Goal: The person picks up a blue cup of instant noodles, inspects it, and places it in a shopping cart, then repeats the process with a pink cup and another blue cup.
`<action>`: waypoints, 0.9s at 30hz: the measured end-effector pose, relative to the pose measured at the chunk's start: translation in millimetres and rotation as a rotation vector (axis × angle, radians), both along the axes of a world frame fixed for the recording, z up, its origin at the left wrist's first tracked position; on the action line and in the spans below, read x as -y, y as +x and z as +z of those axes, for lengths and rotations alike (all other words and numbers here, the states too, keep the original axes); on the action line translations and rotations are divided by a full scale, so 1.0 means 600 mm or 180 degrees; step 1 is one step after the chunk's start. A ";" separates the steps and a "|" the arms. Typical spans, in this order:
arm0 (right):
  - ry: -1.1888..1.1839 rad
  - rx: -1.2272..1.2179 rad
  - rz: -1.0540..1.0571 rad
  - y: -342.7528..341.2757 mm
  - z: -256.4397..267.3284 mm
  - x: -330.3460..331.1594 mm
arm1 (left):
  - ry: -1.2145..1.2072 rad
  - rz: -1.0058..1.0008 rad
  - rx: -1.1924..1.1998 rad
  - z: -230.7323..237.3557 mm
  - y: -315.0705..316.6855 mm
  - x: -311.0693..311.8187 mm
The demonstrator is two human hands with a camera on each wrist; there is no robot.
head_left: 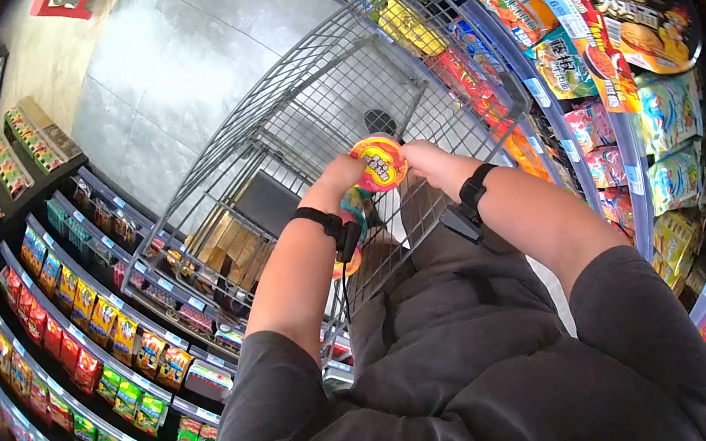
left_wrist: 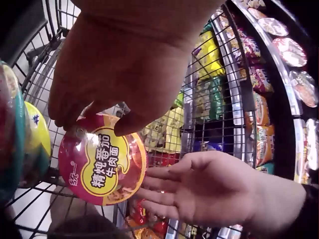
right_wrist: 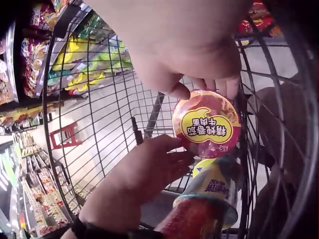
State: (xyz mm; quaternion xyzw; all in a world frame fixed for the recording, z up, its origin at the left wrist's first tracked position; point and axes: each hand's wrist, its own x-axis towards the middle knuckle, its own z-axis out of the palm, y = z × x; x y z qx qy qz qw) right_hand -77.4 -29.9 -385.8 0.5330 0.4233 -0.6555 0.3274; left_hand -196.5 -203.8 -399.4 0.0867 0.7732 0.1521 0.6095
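An instant noodle bowl (head_left: 380,166) with a round pink, yellow and orange lid is between both hands, over the wire shopping cart (head_left: 268,116). My left hand (left_wrist: 119,74) grips it at the rim, thumb along the lid's edge, as the left wrist view shows. Opposite, my right hand (left_wrist: 214,189) has its fingers straight, the tips at the bowl's side and the palm showing. Close by in the cart is a teal-rimmed container (right_wrist: 207,194) with a red body; a yellow-topped container (left_wrist: 37,132) appears at the left wrist view's edge.
Shelves of snack packets (head_left: 107,315) run along the left. On the right, shelves hold bagged noodles (head_left: 516,3) and a large black noodle bowl (head_left: 641,4). Grey floor tiles (head_left: 144,52) lie beyond the cart. A red stool (right_wrist: 65,135) stands on the floor.
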 end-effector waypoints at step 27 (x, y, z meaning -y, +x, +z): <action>0.0011 -0.0531 0.0126 -0.038 0.005 0.016 | 0.0338 -0.0552 -0.0290 0.116 -0.053 0.004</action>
